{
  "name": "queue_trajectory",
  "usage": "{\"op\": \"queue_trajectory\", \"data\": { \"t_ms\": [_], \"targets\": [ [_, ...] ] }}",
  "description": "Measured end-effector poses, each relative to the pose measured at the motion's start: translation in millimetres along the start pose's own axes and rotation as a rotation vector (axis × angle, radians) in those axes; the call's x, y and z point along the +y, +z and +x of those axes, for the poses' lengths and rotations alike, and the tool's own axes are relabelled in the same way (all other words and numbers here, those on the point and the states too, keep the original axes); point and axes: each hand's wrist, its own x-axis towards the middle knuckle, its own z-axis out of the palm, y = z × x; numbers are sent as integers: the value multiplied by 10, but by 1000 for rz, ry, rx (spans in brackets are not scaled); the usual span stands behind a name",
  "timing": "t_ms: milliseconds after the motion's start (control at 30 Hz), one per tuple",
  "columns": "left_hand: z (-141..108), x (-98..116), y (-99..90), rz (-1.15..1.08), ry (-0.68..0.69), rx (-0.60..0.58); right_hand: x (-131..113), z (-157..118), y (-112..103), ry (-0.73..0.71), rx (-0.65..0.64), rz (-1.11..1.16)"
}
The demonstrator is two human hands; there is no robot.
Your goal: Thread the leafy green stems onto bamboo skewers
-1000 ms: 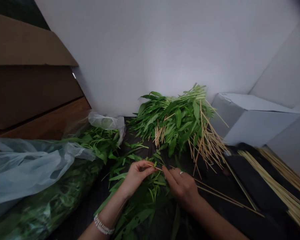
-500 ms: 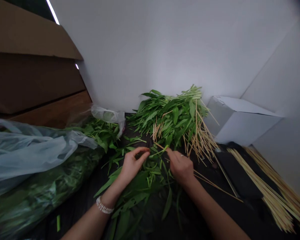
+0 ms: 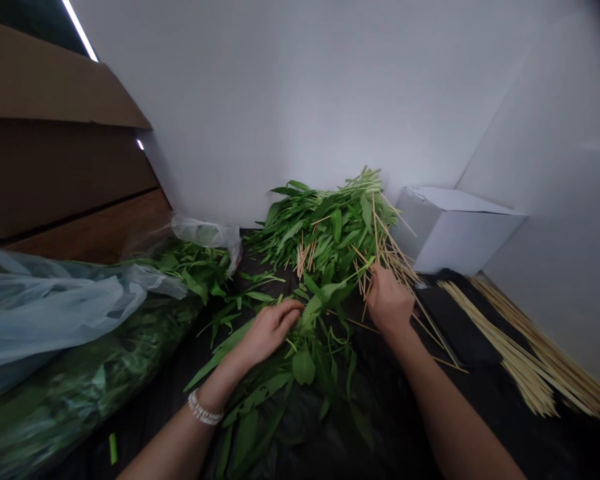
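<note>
My right hand pinches a green stalk of water spinach, its leaves hanging down toward the left. A thin wooden skewer shows beside the stalk at those fingertips. My left hand, with a beaded bracelet on the wrist, is closed at the fingertips beside the leaves of that stalk. What lies between its fingers is hidden. Loose leaves and stem pieces are heaped under both hands on a dark surface. Behind them lies a bundle of water spinach with several skewers stuck among it.
Clear plastic bags of greens fill the left side, below a cardboard box. A white box stands at the back right by the white wall. A dark phone-like slab and long skewer bundles lie on the right.
My right hand has moved right and up with the stalk, away from my left hand. Leaves now hang across the gap between them. My left hand's fingers have closed together. The view has shifted slightly.
</note>
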Motion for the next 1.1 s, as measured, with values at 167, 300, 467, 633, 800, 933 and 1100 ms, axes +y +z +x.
{"op": "queue_trajectory", "data": {
  "t_ms": [167, 300, 467, 633, 800, 933, 1100],
  "targets": [
    [23, -104, -39, 35, -31, -2, 110, 54, -60, 101, 63, 5],
    [95, -272, -194, 19, -124, 251, 189, 53, -92, 161, 106, 22],
    [131, -415, -198, 155, -203, 277, 97, 43, -106, 70, 115, 29],
    [98, -455, -126, 348, -312, 91, -85, 17, -120, -66, 92, 73],
    [44, -377, -118, 511, -397, 68, -198, -13, -165, -115, 85, 134],
    [55, -386, -111, 445, -407, 79, -281, -39, -206, -158, 35, 206],
    [129, -379, -238, -92, -222, 411, -424, -85, -222, -262, -87, 287]
  ]
}}
